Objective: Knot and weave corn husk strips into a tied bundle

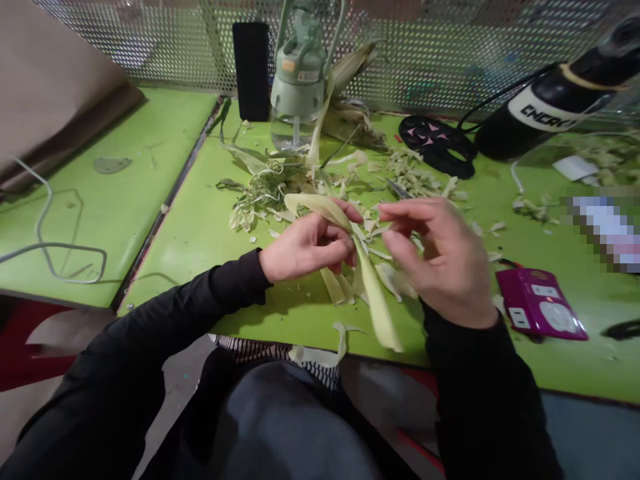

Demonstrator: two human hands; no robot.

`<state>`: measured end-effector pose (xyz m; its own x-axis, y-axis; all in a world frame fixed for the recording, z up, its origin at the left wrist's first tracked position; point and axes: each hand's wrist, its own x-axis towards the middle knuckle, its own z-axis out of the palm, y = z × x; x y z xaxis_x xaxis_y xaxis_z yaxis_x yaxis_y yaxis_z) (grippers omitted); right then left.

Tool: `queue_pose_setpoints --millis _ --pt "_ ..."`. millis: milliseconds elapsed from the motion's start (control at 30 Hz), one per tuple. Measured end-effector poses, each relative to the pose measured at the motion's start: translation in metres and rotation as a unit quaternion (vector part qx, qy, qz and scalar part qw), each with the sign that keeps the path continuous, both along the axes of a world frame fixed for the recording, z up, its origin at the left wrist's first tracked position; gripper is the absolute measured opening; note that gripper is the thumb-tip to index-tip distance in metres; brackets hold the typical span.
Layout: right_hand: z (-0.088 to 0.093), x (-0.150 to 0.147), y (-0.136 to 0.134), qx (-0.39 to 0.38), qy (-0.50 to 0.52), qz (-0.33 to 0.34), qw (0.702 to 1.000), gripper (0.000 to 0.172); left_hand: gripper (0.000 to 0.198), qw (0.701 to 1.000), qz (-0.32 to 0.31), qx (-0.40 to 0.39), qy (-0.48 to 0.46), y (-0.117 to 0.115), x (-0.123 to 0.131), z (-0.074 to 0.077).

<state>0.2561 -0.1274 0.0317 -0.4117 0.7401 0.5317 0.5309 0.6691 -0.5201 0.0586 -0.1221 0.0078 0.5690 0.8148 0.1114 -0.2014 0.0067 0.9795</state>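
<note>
My left hand (307, 245) is closed around pale green corn husk strips (373, 293), which bend over my fingers and hang down past the table's front edge. My right hand (440, 257) is just to the right, fingers curled, thumb and forefinger pinching toward the strips near my left fingertips. What the right fingers grip is too small to make out. Both hands hover over the green table (210, 227). Behind them lies a pile of husk scraps and shreds (270, 190).
A pale green water jug (299, 80) and a black rectangular object (251, 70) stand at the back by a perforated metal screen. A black bottle (555, 100) lies at back right, a black flat object (440, 143) beside it. A magenta device (543, 303) lies right. A cable (50, 247) crosses the left table.
</note>
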Motion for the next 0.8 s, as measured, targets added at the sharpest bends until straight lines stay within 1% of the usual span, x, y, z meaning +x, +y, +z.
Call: queue_pose_setpoints --millis 67,133,233,300,367,500,567,700,767,800 --pt "0.003 0.002 0.003 -0.016 -0.020 0.010 1.000 0.014 0.023 0.999 -0.028 -0.014 0.006 0.001 0.000 -0.001" --pt "0.003 0.001 0.003 -0.059 -0.021 0.016 0.998 0.013 0.018 0.999 -0.046 -0.020 0.020 0.003 -0.001 -0.001" --pt "0.002 0.000 0.001 -0.146 -0.005 0.030 0.989 0.018 0.029 0.997 -0.068 -0.025 0.019 0.006 -0.003 -0.002" --pt "0.002 0.000 0.000 -0.178 0.002 0.046 0.983 0.020 0.035 0.997 -0.071 -0.040 -0.003 0.008 -0.004 -0.002" --pt "0.002 0.002 0.000 -0.178 0.010 0.048 0.983 0.017 0.038 0.996 -0.069 -0.057 -0.012 0.009 -0.006 -0.003" --pt "0.002 0.004 0.000 -0.169 0.031 0.034 0.985 0.015 0.040 0.996 -0.057 -0.073 0.005 0.009 -0.007 -0.008" --pt "0.002 0.003 -0.002 -0.166 0.030 0.030 0.985 0.014 0.038 0.997 -0.042 -0.069 0.005 0.007 -0.007 -0.011" --pt "0.002 0.001 -0.005 -0.123 0.003 0.011 0.992 0.012 0.034 0.999 -0.011 -0.043 0.001 0.004 -0.005 -0.014" --pt "0.002 0.000 -0.006 -0.116 -0.006 0.000 0.993 0.016 0.033 0.999 -0.001 -0.032 -0.001 0.004 -0.004 -0.015" --pt "0.003 -0.001 -0.006 -0.125 -0.006 -0.002 0.992 0.019 0.033 1.000 0.000 -0.031 0.001 0.004 -0.004 -0.014"
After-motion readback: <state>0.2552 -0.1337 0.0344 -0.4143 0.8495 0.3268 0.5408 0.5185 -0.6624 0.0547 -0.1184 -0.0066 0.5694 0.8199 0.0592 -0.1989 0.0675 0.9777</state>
